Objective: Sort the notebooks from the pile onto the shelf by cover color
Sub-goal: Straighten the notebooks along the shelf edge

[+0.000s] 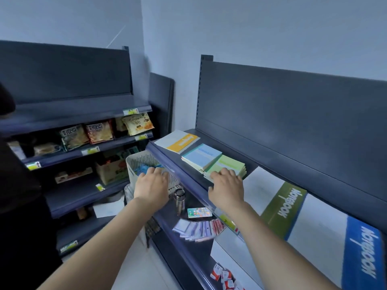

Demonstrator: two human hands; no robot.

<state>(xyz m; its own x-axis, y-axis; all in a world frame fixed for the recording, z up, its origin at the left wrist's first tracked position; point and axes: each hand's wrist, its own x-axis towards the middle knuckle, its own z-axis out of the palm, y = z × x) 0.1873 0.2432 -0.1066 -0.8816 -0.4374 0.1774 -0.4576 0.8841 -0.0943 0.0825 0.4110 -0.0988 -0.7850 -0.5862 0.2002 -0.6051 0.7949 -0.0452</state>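
Notebooks with green covers (pixel 232 164) sit in a stack on the top shelf (pixel 167 161). The right fingers (pixel 225 172) lie on the stack's near end, a little spread and nearly straight, resting flat on the cover rather than pinching it. The right hand (pixel 227 186) is palm down, its thumb side at the shelf's front lip. The left fingers (pixel 151 171) are spread too, tips down on blue notebooks (pixel 143 168) that lie inside a white slotted basket (pixel 134 162), and the left hand (pixel 151 186) hangs over the basket's near wall. The basket stands just beside the shelf's left front corner, lower than its lip. Touching the green stack on its far side is a stack of light blue notebooks (pixel 202 155), and beyond that, at the shelf's left end, lies a white and yellow notebook (pixel 180 141). To the right of the green stack, flat on the same shelf, are a large white notebook with a green band (pixel 282 208) and a large white notebook with a blue band (pixel 360 248). On the shelf below, between the forearms, are an upright steel flask (pixel 179 198), a phone (pixel 199 212) lying face up and a fan of small packets (pixel 199 229). Snack bags (pixel 98 131) sit on another rack to the left.
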